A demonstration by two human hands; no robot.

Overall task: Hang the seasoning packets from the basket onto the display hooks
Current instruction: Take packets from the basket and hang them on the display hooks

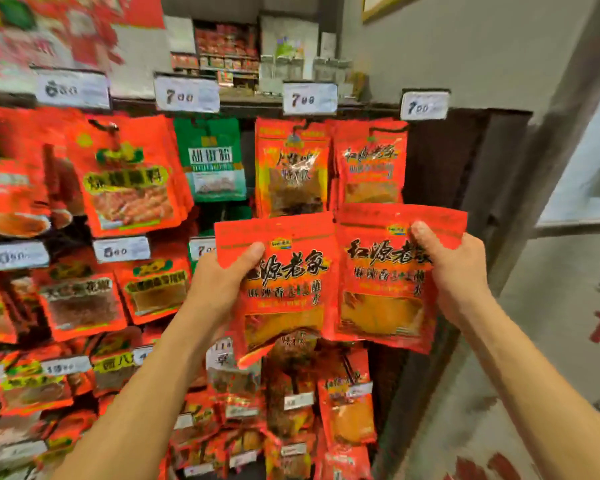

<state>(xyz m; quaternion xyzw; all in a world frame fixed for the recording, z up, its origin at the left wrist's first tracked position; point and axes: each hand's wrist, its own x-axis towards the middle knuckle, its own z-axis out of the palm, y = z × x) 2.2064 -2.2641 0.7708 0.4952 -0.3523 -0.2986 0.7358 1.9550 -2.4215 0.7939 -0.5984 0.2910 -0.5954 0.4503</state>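
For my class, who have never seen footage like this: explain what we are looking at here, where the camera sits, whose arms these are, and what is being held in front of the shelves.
There is only one picture, taken by a wide-angle camera worn on a person's head, so you look forward and down along their own bare arms. No machine is involved. The left hand grips one red seasoning packet by its side, and the right hand grips a second red packet that looks the same. Both are held up side by side in front of a shop display rack, where many red packets and one green packet already hang in rows. White price tags sit above the rows. A hanging packet just above the right hand appears to be the same product. No basket is in view.
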